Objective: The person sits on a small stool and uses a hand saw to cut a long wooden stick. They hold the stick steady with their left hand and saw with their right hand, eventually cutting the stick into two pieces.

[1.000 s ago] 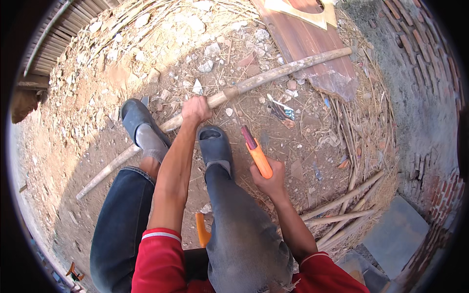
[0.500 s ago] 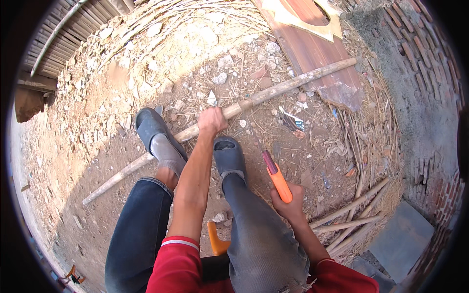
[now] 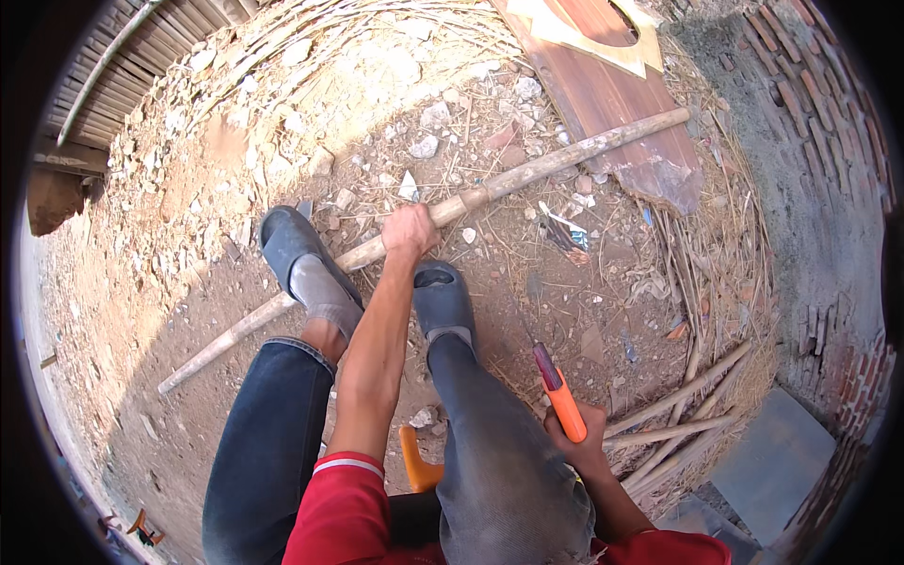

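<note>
My left hand [image 3: 409,230] is closed around a long bamboo pole [image 3: 527,171] that lies across the dirt from lower left to upper right. The grip is near the pole's middle, just ahead of my two dark shoes [image 3: 443,299]. My right hand [image 3: 576,444] holds a knife with an orange handle [image 3: 564,405]; its dark blade points up and away, beside my right knee. I am seated, with both legs in dark trousers stretched forward.
A brown wooden board [image 3: 612,104] lies at the top right under the pole's far end. Thin bamboo sticks [image 3: 678,414] lie at the right, by a brick wall [image 3: 829,188]. Stones and straw litter the dirt. An orange stool edge [image 3: 414,461] shows between my legs.
The view has shifted, so everything sits lower and more to the right in the picture. My left hand keeps its hold on the pole; my right hand with the knife has dropped toward my knee.
</note>
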{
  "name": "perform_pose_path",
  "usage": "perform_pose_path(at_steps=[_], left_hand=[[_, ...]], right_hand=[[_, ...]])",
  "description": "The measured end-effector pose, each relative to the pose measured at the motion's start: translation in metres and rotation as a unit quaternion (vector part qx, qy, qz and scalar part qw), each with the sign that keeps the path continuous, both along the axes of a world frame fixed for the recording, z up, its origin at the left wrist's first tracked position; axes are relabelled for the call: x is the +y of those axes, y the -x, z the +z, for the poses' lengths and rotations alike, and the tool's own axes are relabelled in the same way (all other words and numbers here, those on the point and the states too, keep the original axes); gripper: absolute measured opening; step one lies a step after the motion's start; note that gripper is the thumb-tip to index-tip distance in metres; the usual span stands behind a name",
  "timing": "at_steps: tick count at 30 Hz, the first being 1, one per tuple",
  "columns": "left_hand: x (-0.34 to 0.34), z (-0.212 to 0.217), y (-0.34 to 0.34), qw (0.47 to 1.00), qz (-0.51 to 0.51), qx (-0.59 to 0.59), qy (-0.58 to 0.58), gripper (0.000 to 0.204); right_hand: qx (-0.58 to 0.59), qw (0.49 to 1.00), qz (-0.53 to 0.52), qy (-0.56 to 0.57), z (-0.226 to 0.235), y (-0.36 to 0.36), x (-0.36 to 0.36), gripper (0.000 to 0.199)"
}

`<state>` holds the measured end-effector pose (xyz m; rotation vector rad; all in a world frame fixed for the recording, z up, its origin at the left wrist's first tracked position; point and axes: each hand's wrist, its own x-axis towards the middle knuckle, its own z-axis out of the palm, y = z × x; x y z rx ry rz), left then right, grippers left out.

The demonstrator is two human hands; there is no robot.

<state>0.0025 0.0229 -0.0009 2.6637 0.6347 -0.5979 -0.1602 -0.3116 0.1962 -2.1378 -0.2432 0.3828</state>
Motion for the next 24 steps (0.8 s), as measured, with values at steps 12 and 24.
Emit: perform_pose_path(at_steps=[12,24], left_hand=[[0.004,0.004,-0.008,0.999,-0.025,-0.021,-0.011,0.033],[0.009,-0.002,-0.005,1.000,-0.006,-0.007,-0.008,0.038]], right_hand=[[0.013,1.000,-0.001,0.000,0.001,-0.005,-0.001,0.008],[-0.026,0.999,-0.022,-0.029,-0.013,-0.005,0.011,0.012]])
